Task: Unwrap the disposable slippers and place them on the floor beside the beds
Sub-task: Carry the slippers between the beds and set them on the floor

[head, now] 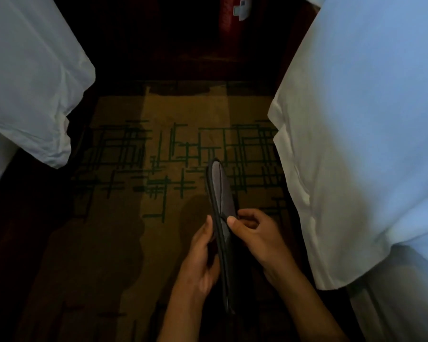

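A flat pair of grey disposable slippers point(221, 191) with dark edging is held edge-up over the carpet, toes pointing away from me. My left hand point(199, 262) grips the left side near the heel end. My right hand point(255, 234) pinches the right side, with its thumb at the edge of the grey upper. I cannot tell whether any wrapping is around the slippers. The two slippers lie pressed together.
White-sheeted beds stand on the left point(27, 77) and the right point(361, 134), with a strip of brown carpet with green lines point(139, 169) between them. A dark nightstand point(183, 45) closes the far end of the aisle.
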The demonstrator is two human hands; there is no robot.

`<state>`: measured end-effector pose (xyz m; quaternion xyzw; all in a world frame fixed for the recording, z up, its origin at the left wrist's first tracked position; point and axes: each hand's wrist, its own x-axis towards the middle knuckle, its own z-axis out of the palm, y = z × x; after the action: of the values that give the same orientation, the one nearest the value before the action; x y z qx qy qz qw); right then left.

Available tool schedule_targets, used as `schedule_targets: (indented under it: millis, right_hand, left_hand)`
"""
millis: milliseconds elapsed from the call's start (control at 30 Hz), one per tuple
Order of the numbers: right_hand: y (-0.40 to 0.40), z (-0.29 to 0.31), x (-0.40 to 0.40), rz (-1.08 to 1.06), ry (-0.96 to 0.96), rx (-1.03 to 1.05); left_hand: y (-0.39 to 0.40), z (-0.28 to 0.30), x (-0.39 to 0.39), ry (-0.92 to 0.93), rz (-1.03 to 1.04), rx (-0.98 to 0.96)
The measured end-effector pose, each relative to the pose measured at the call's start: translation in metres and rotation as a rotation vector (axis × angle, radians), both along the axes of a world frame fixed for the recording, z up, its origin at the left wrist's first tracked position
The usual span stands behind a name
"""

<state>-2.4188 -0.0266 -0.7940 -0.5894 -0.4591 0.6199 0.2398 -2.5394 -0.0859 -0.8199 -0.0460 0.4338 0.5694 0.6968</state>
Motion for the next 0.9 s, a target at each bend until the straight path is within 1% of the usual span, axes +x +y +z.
schedule_targets:
  millis: [67, 200, 300, 433, 533, 600, 700, 800, 900]
  right_hand:
    - [-0.003, -0.006, 0.0, 0.035, 0.021, -0.056]
    - [-0.002, -0.018, 0.004, -0.004, 0.095, -0.145]
    - [0.002, -0.019, 0.007, -0.021, 0.181, -0.218]
    - [0.008, -0.018, 0.012, -0.051, 0.319, -0.237]
    - [0.02, -0.013, 0.018, -0.082, 0.343, -0.223]
    - [0.032, -0.011, 0.023, -0.065, 0.308, -0.197]
    - [0.059, -0.012, 0.023, 0.046, 0.132, -0.102]
    - [0.086, -0.019, 0.014, 0.206, -0.056, 0.014]
    - [0.108, -0.03, -0.002, 0.294, -0.167, 0.078]
  left_hand:
    - [-0.004, -0.005, 0.002, 0.028, 0.02, 0.015]
    - [-0.005, -0.007, 0.003, 0.13, 0.034, 0.007]
    - [-0.002, -0.008, 0.002, 0.135, 0.054, 0.009]
    - [0.0, -0.002, 0.0, 0.166, 0.1, 0.018]
    - [-0.002, -0.001, 0.001, 0.192, 0.186, -0.028]
    - [-0.006, -0.004, 0.0, 0.171, 0.262, -0.067]
    - [-0.015, -0.01, -0.002, 0.135, 0.329, -0.139]
    - [-0.026, -0.019, 0.006, 0.104, 0.38, -0.312]
    - [-0.035, -0.029, 0.022, 0.094, 0.426, -0.45]
